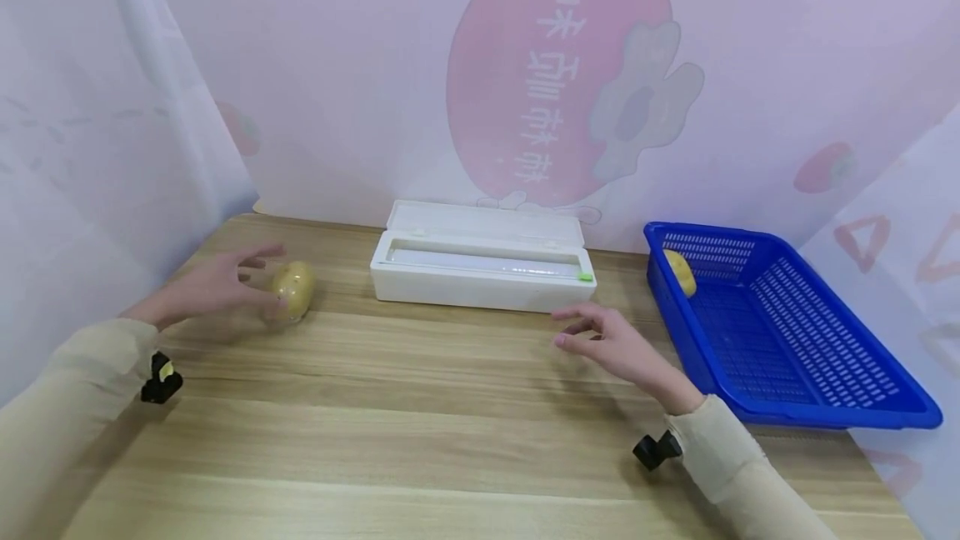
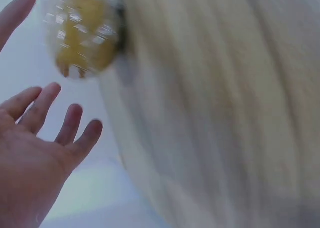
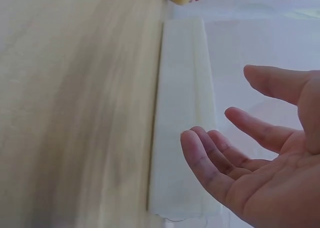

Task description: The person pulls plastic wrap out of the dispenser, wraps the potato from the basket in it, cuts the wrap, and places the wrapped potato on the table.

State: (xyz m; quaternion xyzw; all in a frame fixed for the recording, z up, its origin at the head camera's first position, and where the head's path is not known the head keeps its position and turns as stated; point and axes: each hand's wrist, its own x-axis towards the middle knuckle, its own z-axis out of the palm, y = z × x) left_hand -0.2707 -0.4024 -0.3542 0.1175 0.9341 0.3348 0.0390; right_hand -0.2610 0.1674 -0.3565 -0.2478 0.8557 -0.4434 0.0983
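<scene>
A yellow potato (image 1: 295, 290) stands at the left of the table, and in the left wrist view the potato (image 2: 85, 32) has shiny clear film wrapped over it. My left hand (image 1: 221, 286) is beside it with fingers spread; whether the thumb touches it I cannot tell. At the back middle is a white cling film box (image 1: 465, 284), its lid up and a roll of film inside. My right hand (image 1: 611, 342) hovers in front of the box's right end, fingers relaxed and holding nothing.
On the right stands a blue plastic basket (image 1: 772, 415) with another yellow potato (image 1: 680, 273) against its left wall. A printed pink-and-white cloth (image 1: 337, 90) hangs behind the wooden table (image 1: 390, 440).
</scene>
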